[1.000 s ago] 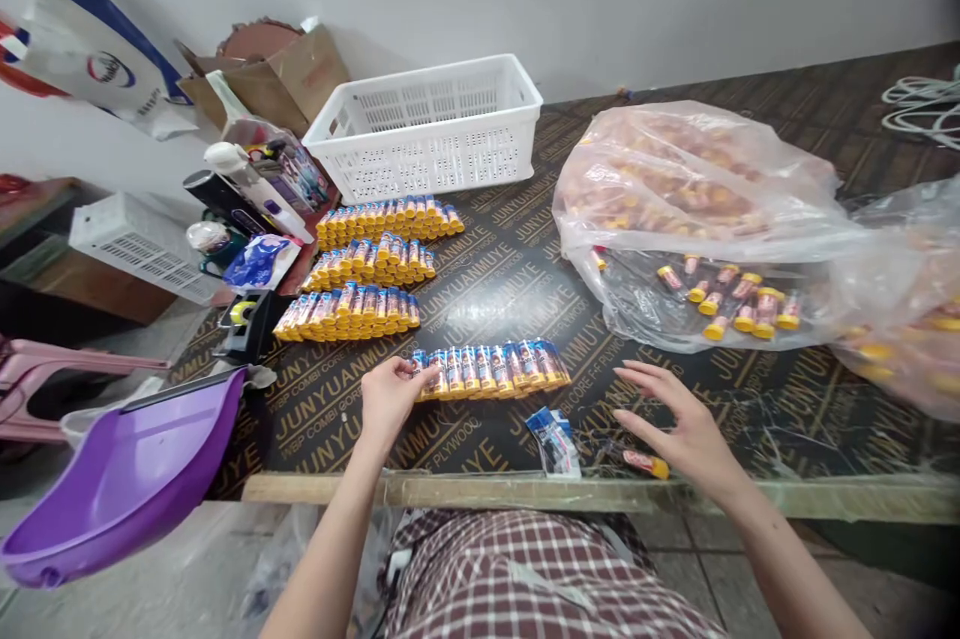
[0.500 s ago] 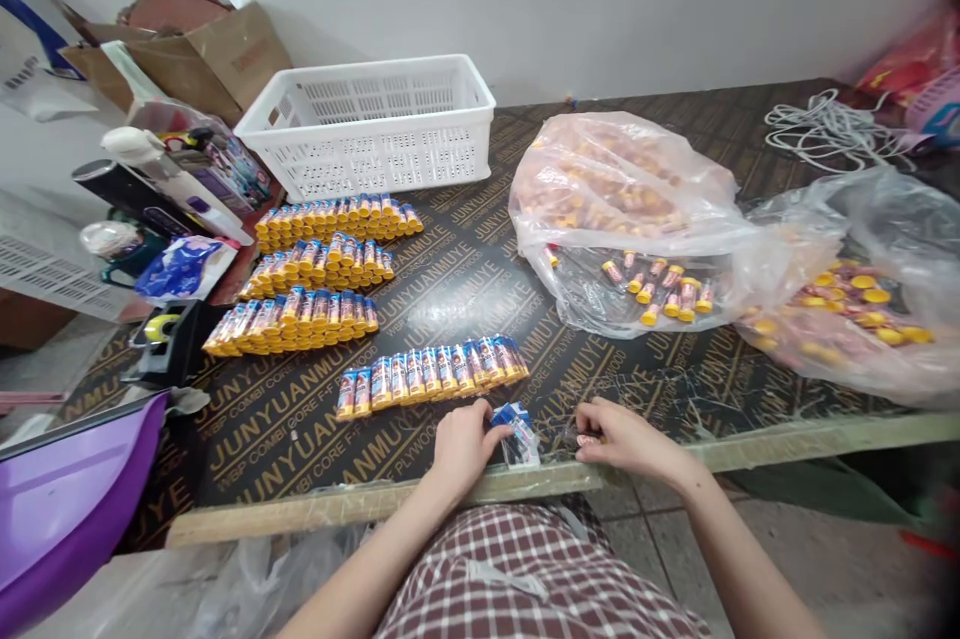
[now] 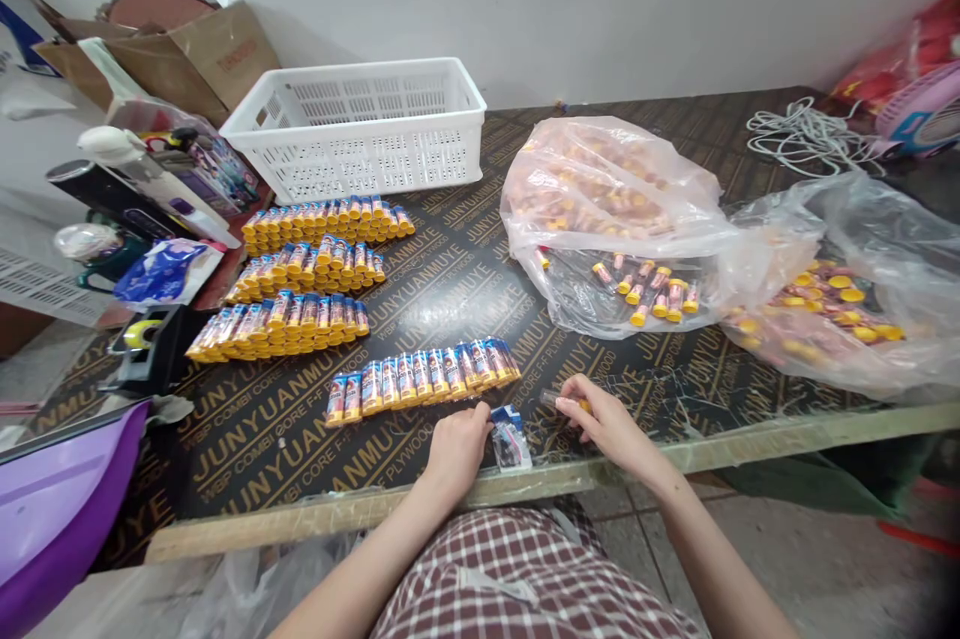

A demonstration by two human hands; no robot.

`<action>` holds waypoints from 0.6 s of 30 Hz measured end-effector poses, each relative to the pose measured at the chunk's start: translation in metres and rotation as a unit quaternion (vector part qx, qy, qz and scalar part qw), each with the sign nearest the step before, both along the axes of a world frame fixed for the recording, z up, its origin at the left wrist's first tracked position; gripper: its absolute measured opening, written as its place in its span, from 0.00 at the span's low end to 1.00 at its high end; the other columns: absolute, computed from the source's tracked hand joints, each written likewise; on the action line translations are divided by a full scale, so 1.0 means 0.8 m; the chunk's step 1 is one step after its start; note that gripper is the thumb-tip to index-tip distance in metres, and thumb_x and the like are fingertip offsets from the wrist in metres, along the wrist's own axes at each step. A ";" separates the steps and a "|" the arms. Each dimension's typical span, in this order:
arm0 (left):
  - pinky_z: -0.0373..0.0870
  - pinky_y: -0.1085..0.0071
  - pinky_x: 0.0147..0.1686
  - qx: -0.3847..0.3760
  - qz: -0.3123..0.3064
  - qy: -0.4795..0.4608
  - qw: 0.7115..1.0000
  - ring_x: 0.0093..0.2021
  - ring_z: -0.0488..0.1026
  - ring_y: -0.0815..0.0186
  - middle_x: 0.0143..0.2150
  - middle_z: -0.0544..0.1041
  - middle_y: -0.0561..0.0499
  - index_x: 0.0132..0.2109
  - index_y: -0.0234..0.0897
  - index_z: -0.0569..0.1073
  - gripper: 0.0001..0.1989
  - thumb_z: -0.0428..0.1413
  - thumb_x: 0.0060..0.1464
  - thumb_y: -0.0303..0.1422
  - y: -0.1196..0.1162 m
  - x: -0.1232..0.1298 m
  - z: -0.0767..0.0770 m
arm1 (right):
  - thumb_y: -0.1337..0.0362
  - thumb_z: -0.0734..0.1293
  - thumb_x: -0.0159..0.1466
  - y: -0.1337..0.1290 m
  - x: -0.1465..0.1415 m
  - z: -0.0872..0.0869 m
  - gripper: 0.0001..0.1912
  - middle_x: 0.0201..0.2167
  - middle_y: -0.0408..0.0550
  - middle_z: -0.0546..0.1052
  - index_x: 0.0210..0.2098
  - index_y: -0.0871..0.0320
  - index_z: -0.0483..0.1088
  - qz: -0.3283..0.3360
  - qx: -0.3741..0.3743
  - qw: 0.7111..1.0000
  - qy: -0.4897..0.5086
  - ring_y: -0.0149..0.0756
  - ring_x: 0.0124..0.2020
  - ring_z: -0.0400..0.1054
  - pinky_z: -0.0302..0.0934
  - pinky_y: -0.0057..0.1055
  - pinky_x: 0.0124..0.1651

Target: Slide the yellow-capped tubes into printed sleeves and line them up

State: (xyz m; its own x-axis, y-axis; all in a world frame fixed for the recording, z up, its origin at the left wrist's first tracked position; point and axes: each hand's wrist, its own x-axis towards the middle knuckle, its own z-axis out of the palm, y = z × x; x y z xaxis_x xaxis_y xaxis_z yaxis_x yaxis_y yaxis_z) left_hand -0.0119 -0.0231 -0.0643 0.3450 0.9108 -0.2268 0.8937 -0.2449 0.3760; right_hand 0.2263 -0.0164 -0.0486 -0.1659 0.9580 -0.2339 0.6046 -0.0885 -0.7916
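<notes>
My left hand [image 3: 457,446] is at the table's front edge, fingers bent and closed at the left edge of small clear plastic sleeves [image 3: 511,441] with blue tops. My right hand [image 3: 609,427] is a little to their right, pinching a small clear tube [image 3: 553,400]. A bit of yellow shows between its fingers. Just beyond my left hand lies a row of filled blue-and-yellow tubes [image 3: 420,377], side by side. Behind it are stacked rows of the same tubes [image 3: 281,321]. An open plastic bag [image 3: 611,184] holds many yellow-capped tubes [image 3: 661,291], several lying near its mouth.
A white plastic basket [image 3: 360,154] stands against the wall. A second bag of tubes [image 3: 847,299] lies at right, with a coiled white cord [image 3: 814,134] behind. At left are a tape dispenser [image 3: 150,349], a purple dustpan-like thing [image 3: 67,509] and bottles.
My right hand has lifted slightly and turned, and a clear tube now shows at its fingertips. My left thumb has drawn back off the sleeves. The whole view has shifted a little.
</notes>
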 end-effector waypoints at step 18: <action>0.72 0.74 0.30 -0.200 0.371 -0.657 0.625 0.25 0.74 0.70 0.26 0.77 0.52 0.35 0.31 0.74 0.20 0.69 0.32 0.33 0.046 -0.014 0.065 | 0.63 0.67 0.62 -0.006 -0.063 0.048 0.11 0.43 0.49 0.71 0.44 0.53 0.71 -0.139 0.214 0.933 0.252 0.38 0.43 0.69 0.68 0.36 0.46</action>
State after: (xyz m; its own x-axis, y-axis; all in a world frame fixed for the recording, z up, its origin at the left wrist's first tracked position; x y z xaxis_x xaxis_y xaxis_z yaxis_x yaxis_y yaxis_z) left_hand -0.0231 0.0141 -0.0122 -0.0115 0.8921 -0.4518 -0.4401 0.4011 0.8033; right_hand 0.1756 -0.0213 -0.0102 0.1182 0.9681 0.2211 0.1473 0.2031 -0.9680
